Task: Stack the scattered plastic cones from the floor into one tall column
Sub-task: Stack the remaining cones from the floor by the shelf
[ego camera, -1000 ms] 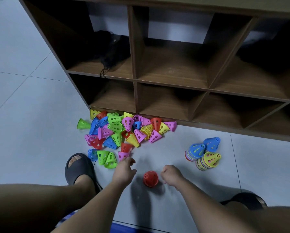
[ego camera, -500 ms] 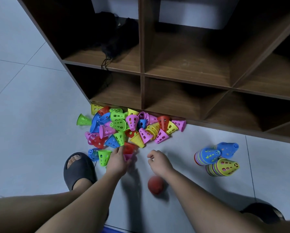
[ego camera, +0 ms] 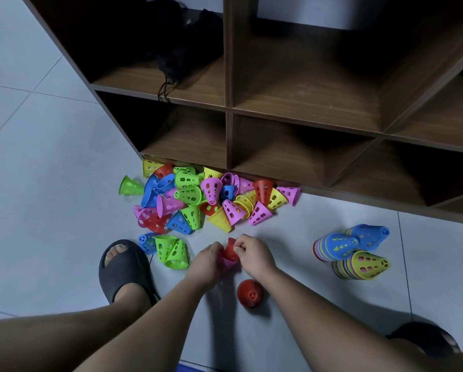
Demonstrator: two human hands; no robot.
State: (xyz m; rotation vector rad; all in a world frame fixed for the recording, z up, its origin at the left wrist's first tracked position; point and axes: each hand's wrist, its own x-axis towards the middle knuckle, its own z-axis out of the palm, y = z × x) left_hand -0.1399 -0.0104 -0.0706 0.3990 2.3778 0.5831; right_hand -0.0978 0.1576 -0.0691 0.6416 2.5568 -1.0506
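- Both hands meet low in the middle. My left hand (ego camera: 207,260) has its fingers curled round a pink cone (ego camera: 228,263), gripping it from the nine o'clock side.
- My right hand (ego camera: 253,255) comes in from three o'clock, thumb and fingertips pinching a red cone (ego camera: 229,249) that sits right against the pink one. Whether it is fully seated I cannot tell; my fingers cover the join.
- At five o'clock from my hands, a second red cone (ego camera: 250,293) stands alone on the floor tile (ego camera: 50,197), narrow end up, apart from my right wrist.
- At twelve o'clock, the loose pile (ego camera: 206,200) lies jumbled against the foot of the wooden shelf unit (ego camera: 229,108).
- At nine o'clock, two green cones (ego camera: 171,251) lean together, a blue cone (ego camera: 146,241) just beside them, near my left sandal (ego camera: 123,267).
- At three o'clock, well apart, three short stacks lie tipped over and touching: two blue-topped (ego camera: 337,245) (ego camera: 370,236), one yellow-topped (ego camera: 364,264).
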